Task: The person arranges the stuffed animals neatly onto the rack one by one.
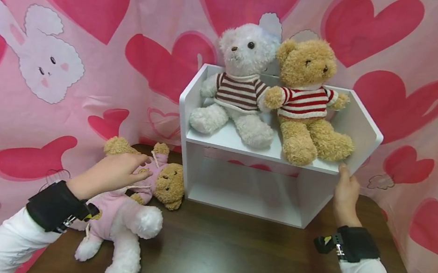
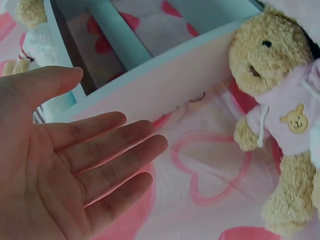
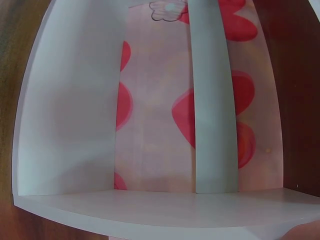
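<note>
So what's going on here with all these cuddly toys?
A white bear and a brown bear in striped jumpers sit side by side on the upper level of a shelf. A person's right hand touches the shelf's right side. Their left hand, open and holding nothing, is near a bear in pink and a white toy, both lying on the table.

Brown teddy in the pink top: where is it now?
In the head view, the pink-clad brown teddy lies left of the white shelf, partly hidden by the left hand.
</note>
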`<action>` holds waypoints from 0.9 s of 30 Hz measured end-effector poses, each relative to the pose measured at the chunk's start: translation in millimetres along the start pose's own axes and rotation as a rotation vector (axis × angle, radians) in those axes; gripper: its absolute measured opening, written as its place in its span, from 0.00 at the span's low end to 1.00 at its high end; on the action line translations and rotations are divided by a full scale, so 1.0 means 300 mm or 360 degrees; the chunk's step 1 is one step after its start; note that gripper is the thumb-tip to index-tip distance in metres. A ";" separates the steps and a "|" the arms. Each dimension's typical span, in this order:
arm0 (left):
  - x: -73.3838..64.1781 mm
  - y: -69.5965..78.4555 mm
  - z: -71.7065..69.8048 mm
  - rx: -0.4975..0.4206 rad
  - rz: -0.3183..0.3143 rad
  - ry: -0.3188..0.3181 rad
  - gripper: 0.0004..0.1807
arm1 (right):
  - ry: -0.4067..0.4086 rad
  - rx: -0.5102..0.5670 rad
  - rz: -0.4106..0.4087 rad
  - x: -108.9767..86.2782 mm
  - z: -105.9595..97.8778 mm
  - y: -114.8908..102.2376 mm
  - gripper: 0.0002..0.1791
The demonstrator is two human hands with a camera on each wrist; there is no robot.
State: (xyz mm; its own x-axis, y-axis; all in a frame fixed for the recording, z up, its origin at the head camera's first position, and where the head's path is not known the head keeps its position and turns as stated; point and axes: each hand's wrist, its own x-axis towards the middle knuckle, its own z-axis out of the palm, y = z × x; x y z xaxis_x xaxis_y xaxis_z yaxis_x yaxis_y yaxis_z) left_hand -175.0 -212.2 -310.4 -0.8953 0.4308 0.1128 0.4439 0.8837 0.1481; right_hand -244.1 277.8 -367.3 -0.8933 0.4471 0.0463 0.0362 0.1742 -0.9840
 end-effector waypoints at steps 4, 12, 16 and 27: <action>-0.017 -0.019 -0.017 0.0011 -0.0009 -0.0010 0.19 | 0.0033 -0.0012 0.0001 0.003 0.002 -0.001 0.34; -0.053 -0.056 -0.037 -0.0091 -0.0120 -0.0100 0.21 | 0.0062 0.0005 -0.0030 0.007 0.002 0.002 0.33; -0.078 -0.069 -0.030 -0.0170 -0.0153 -0.0063 0.19 | 0.0087 0.0004 -0.0035 0.009 0.001 0.004 0.33; -0.155 -0.104 0.008 -0.0298 -0.0313 -0.0007 0.23 | 0.0071 0.0001 -0.0010 0.011 0.005 0.007 0.33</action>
State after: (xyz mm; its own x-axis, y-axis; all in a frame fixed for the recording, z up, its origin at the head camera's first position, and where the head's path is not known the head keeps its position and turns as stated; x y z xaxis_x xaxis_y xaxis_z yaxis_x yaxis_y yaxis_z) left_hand -147.2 -259.2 -322.5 -0.9650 0.2555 0.0600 0.2602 0.9016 0.3457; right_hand -247.8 278.3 -369.6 -0.8727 0.4845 0.0604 0.0302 0.1770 -0.9838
